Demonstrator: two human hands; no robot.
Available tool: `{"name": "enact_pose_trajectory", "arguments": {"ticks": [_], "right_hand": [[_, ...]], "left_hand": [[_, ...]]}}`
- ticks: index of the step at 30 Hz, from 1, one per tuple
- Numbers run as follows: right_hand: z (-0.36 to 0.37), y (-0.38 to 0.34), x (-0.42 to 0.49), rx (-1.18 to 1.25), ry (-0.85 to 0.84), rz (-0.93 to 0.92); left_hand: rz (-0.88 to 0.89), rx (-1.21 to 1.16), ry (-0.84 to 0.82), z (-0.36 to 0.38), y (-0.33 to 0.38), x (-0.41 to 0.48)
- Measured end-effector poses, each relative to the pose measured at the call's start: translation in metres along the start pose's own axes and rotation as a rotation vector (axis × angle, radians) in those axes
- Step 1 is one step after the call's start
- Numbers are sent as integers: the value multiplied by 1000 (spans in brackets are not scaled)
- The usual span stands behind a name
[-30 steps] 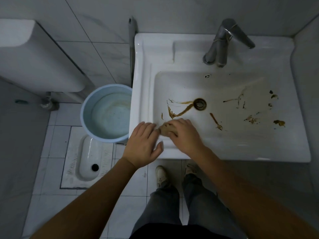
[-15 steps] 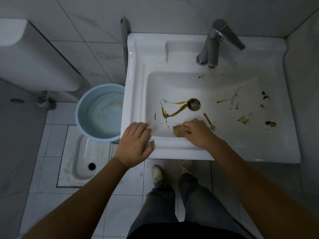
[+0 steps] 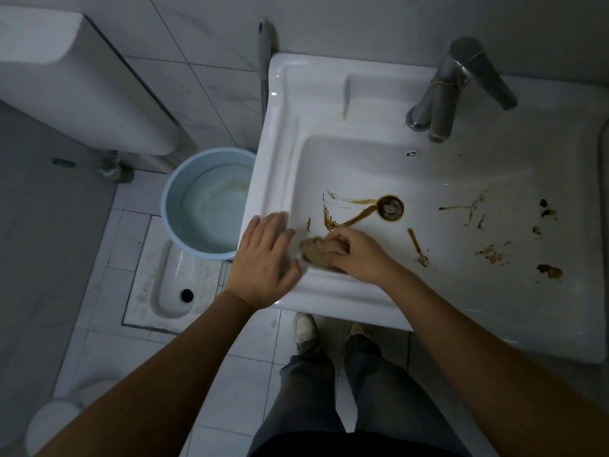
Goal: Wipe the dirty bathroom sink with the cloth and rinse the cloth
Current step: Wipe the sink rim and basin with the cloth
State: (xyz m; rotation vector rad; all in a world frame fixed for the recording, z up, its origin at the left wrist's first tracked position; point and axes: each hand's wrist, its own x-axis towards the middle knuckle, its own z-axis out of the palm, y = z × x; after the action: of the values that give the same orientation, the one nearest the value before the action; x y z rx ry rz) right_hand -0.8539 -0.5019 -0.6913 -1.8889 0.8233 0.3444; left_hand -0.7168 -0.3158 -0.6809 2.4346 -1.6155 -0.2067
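Note:
A white rectangular sink (image 3: 329, 94) carries brown streaks around its drain (image 3: 391, 207) and several brown spots (image 3: 548, 271) on the right side of the basin. My right hand (image 3: 361, 253) grips a bunched tan cloth (image 3: 318, 249) at the basin's front-left slope. My left hand (image 3: 265, 258) lies flat with straight fingers on the sink's front-left rim, right beside the cloth. A chrome tap (image 3: 451, 90) stands at the back, with no water running.
A light-blue bucket (image 3: 174, 189) sits on the floor left of the sink, beside a squat toilet pan (image 3: 174, 288). A white cistern (image 3: 75, 80) hangs on the left wall. My legs and shoes (image 3: 304, 328) stand under the sink's front edge.
My right hand has slid the cloth leftward along the basin's front, back toward my left hand, which stays on the rim. The view has shifted slightly.

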Motion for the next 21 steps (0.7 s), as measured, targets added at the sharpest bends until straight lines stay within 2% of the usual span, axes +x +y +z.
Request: {"name": "enact_pose_trajectory", "arguments": {"ticks": [3, 6, 15, 18, 21], "right_hand": [[16, -16, 17, 81, 17, -44], [25, -19, 33, 6, 58, -83], [19, -4, 33, -150, 34, -104], [11, -12, 45, 59, 123, -38], [-22, -23, 62, 293, 350, 12]], "left_hand": [[3, 18, -29, -1, 1, 1], [2, 15, -29, -2, 1, 2], [2, 5, 17, -2, 1, 2], [4, -3, 33, -2, 1, 2], [-6, -8, 22, -3, 2, 2]]}}
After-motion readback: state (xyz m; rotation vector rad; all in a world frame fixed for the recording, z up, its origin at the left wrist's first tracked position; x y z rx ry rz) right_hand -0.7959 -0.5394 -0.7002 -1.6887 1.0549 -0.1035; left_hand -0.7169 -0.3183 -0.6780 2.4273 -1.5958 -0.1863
